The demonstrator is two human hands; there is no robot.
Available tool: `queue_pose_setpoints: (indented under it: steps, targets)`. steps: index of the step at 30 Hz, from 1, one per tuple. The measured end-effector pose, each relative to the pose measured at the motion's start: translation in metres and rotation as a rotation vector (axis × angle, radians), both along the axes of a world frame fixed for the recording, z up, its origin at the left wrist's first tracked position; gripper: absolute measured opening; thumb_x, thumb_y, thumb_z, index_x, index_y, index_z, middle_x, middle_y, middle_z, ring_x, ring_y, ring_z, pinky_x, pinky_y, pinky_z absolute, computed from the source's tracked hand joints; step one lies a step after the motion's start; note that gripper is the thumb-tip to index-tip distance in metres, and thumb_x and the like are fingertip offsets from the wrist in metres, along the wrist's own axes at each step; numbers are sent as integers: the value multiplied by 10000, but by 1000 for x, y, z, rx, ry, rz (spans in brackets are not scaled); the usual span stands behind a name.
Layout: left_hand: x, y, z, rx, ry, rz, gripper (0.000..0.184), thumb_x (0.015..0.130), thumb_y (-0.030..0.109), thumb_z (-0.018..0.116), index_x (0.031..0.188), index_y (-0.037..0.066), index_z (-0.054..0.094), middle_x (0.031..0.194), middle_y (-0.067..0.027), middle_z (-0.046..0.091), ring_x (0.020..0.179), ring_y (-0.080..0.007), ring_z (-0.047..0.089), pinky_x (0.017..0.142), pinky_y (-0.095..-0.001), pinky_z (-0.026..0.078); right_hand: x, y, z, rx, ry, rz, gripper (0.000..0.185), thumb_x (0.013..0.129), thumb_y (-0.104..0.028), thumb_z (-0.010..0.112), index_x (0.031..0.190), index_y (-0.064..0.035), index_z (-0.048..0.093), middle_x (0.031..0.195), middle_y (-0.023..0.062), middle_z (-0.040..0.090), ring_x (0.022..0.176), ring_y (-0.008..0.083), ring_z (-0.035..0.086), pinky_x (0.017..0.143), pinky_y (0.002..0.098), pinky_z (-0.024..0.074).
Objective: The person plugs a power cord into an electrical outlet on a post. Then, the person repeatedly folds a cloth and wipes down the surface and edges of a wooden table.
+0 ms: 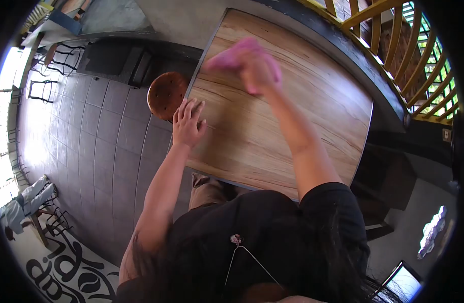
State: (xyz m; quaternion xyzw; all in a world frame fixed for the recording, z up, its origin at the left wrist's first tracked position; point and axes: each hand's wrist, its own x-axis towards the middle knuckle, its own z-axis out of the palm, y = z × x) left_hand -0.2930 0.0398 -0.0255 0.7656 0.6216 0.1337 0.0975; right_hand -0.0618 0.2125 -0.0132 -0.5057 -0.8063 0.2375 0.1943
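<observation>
Gray tiled floor (100, 151) fills much of the left half of the frame, and a wood-grain desk (232, 139) slants across the center and upper right. On the upper part of the desk lies a pink cloth (226, 58), bunched and blurred. The right hand (258, 74) is on it, fingers closed over the cloth, though the blur hides each finger. The right forearm crosses the desk from the lower right, covering part of the wood. The left hand (188, 124) is at the desk's left edge, palm down, fingers open and slightly spread; it looks to rest there.

Just beyond that hand, left of center, a round brown stool (166, 96) stands close against the desk's edge. Above and left of the stool is dark furniture (108, 60), with thin black chairs (65, 56) farther toward the upper left. Along the desk's upper right side runs a dark ledge (373, 83), and over it a yellow railing (393, 50), closing off that side. More dark furniture (388, 177) sits in shadow right of the desk.

At the bottom center, the person's black shirt (262, 217) and a pendant (236, 239) come up near the desk's lower edge. A lit screen (401, 284) shows at the lower right. Bold black lettering (70, 270) marks a pale surface at the lower left, and bright windows (2, 121) line the far left.
</observation>
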Motion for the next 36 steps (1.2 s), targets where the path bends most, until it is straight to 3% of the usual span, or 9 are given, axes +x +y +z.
queue_pose_setpoints:
  steps: [1,2,3,8,13,17,24,34,36]
  targets:
    - [0,1,-1,6,0,4,538,783,263,539,1300,206,402,1337,-54,348,1281,-279,257,1023,-424,240,43,7,-16,280,-91,-177,316,707,-81,562,1020,-99,603,972,176,606,847,309,594,688,426,453]
    - [-1,2,-3,13,-1,8,539,783,259,538,1302,207,400,1341,-51,344,1283,-278,255,1024,-422,240,80,6,-14,156,-309,-482,245,714,-157,552,945,-86,591,964,136,604,924,292,564,804,401,437]
    - [-1,3,-4,11,-4,-5,539,783,259,538,1302,207,400,1341,-51,344,1283,-278,255,1024,-422,240,124,3,-27,481,-287,-591,287,753,-223,542,999,-76,565,1010,153,598,944,301,568,806,395,444]
    - [0,3,-5,11,25,-1,541,788,249,535,1309,216,392,1349,-44,337,1290,-265,247,1022,-424,237,168,-81,5,143,-290,-890,315,800,-334,544,976,-76,586,881,185,624,802,357,600,694,440,472]
    - [-1,2,-10,21,49,-20,533,789,274,514,1305,219,397,1342,-33,342,1292,-260,244,1024,-418,227,3,-205,-17,136,20,-252,340,642,-254,651,931,-78,611,780,137,604,711,302,580,628,407,452]
    - [-3,5,-17,81,39,-60,528,804,278,492,1317,209,384,1350,-40,334,1296,-260,235,1025,-416,221,-42,-250,4,250,108,196,409,580,-93,594,989,-111,602,1035,92,600,991,254,552,911,373,402]
    - [-5,5,-20,77,55,-46,500,842,290,468,1329,237,364,1364,-36,317,1301,-257,229,1031,-425,217,125,-245,-15,315,-238,-810,500,699,-195,622,1182,-114,520,1149,144,544,1078,313,499,912,392,397]
    - [-7,10,-27,80,50,-31,487,843,351,468,1314,251,394,1363,-29,337,1302,-263,228,1042,-460,182,62,-253,23,-340,-124,-932,645,790,-468,540,1275,-66,404,1238,192,470,1155,369,427,940,451,367]
    - [-8,12,-26,49,67,-26,488,842,365,471,1308,235,405,1361,-48,346,1301,-261,231,1046,-458,176,89,-256,2,-131,-204,-1000,642,774,-450,574,1252,-48,426,1200,202,497,1130,366,454,935,444,371]
